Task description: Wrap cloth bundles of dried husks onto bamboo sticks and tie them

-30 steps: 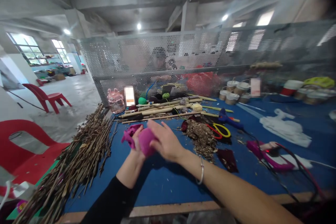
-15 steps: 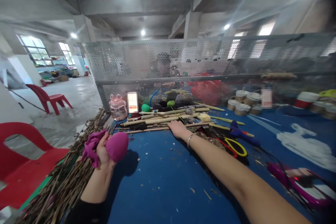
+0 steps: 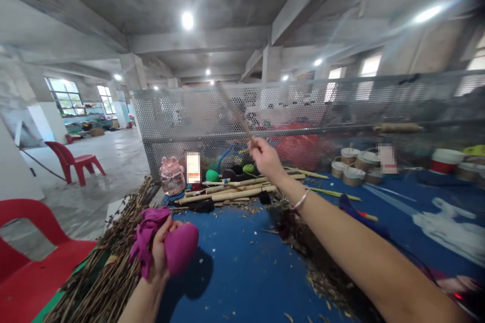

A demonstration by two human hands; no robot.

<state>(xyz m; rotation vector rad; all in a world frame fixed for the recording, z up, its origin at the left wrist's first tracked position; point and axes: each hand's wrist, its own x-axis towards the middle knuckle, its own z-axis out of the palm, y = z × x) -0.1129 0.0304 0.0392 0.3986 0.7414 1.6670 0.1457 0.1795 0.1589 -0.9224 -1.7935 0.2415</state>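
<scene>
In the lower left of the head view, my left hand (image 3: pixel 159 258) is closed around a magenta cloth bundle (image 3: pixel 183 248). A smooth round ball bulges from one side of the grip and loose, crumpled cloth hangs on the other. My right hand (image 3: pixel 267 160), with a bangle at the wrist, is raised above the table and closed on the lower end of a thin wooden stick (image 3: pixel 238 113). The stick slants up and to the left, its upper part blurred. Behind and below that hand lie several pale sticks (image 3: pixel 227 193) and a green ball (image 3: pixel 212 175).
Dry twigs (image 3: pixel 109 262) are heaped along the table's left edge, with more dark plant matter (image 3: pixel 303 242) under my right arm. A pink bottle (image 3: pixel 173 176) stands before the perforated metal screen (image 3: pixel 170 116). Several tubs (image 3: pixel 354 174) and a white plastic bag (image 3: pixel 450 227) are at right.
My right hand has lifted off the sticks on the table and now holds one stick up. My left hand keeps the magenta bundle. The camera view has tilted upward.
</scene>
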